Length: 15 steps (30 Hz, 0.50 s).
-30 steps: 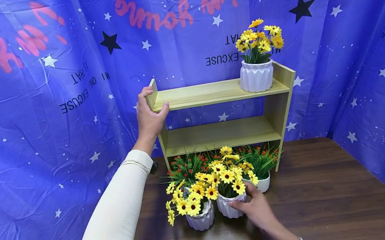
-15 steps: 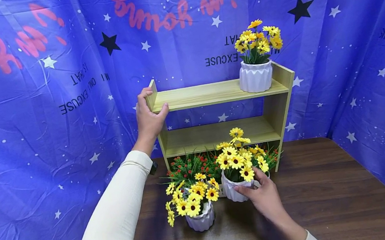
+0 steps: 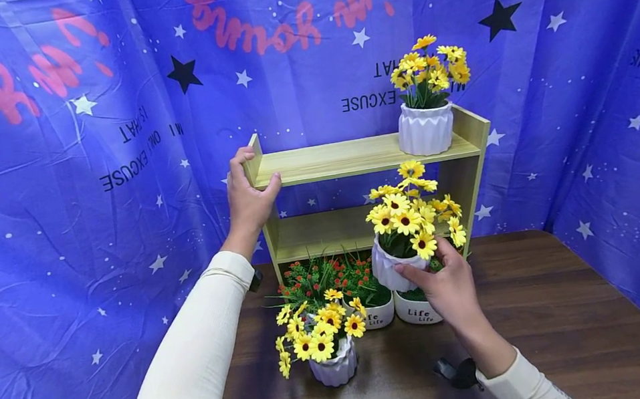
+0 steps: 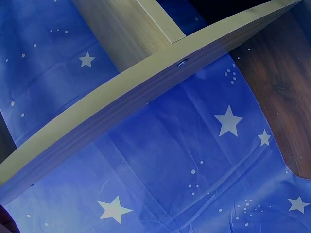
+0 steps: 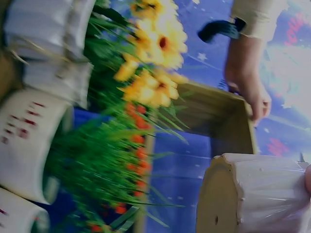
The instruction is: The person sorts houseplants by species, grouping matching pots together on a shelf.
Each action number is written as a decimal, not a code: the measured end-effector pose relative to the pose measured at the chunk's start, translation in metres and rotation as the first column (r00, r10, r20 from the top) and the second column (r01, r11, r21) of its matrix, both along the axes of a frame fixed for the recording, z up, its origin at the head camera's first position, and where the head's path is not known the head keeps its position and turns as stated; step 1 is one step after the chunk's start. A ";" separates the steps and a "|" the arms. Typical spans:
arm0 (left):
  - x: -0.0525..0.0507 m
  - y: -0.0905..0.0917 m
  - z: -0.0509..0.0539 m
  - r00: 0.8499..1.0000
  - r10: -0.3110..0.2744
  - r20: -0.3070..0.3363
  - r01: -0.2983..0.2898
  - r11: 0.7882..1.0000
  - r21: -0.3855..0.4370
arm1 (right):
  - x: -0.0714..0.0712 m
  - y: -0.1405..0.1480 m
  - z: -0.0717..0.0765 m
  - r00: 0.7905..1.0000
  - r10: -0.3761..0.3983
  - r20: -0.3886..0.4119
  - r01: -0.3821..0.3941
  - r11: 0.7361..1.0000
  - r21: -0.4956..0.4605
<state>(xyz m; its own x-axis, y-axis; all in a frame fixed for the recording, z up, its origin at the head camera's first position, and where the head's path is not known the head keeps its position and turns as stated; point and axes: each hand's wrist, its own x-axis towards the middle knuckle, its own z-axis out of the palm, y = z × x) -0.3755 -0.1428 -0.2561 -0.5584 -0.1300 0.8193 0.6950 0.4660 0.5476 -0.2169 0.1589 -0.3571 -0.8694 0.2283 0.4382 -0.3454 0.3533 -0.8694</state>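
Observation:
My right hand [image 3: 449, 287] grips a white ridged flower pot [image 3: 396, 262] with yellow flowers, held in the air before the middle shelf. The right wrist view shows the underside of this pot [image 5: 218, 199] and only a fingertip. My left hand [image 3: 248, 195] holds the left side panel of a light wooden shelf unit [image 3: 327, 160], fingers outside and thumb at the top board's front edge. In the left wrist view that side panel [image 4: 121, 85] crosses the picture, with only a dark sliver of hand at the corner. A similar pot [image 3: 426, 128] stands on the top board's right end.
Another white pot [image 3: 336, 364] with yellow flowers stands on the dark wooden table [image 3: 540, 305], front left. Behind it, white planters [image 3: 418, 311] with grass and red flowers line the unit's bottom. A blue starry curtain [image 3: 92, 270] hangs behind and at both sides.
My right hand has lifted the flower pot off the table, upward and to the right, towards the middle shelf, uncovering the planters behind. My left hand stays on the side panel.

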 end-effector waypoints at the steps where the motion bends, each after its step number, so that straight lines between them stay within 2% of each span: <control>1: 0.000 0.000 0.000 1.000 0.003 0.006 -0.003 1.000 -0.002 | -0.001 0.000 0.005 1.000 -0.004 -0.011 0.004 1.000 -0.001; 5: 0.001 -0.001 0.001 1.000 0.009 0.012 -0.009 1.000 0.000 | -0.008 -0.001 0.026 0.999 -0.016 -0.052 0.016 1.000 0.002; 11: 0.001 -0.001 0.000 1.000 0.012 0.014 -0.012 1.000 -0.012 | -0.019 -0.006 0.059 0.994 0.024 -0.107 -0.028 0.999 -0.039; 15: 0.001 -0.001 0.000 1.000 0.015 0.021 -0.015 1.000 -0.013 | -0.025 -0.012 0.081 0.984 0.036 -0.174 -0.049 0.996 -0.072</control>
<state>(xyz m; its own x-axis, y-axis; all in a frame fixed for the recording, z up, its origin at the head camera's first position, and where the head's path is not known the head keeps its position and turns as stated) -0.3740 -0.1436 -0.2558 -0.5737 -0.1275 0.8091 0.6764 0.4834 0.5557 -0.2423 0.1469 -0.2765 -0.7921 0.2305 0.5652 -0.5057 0.2707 -0.8191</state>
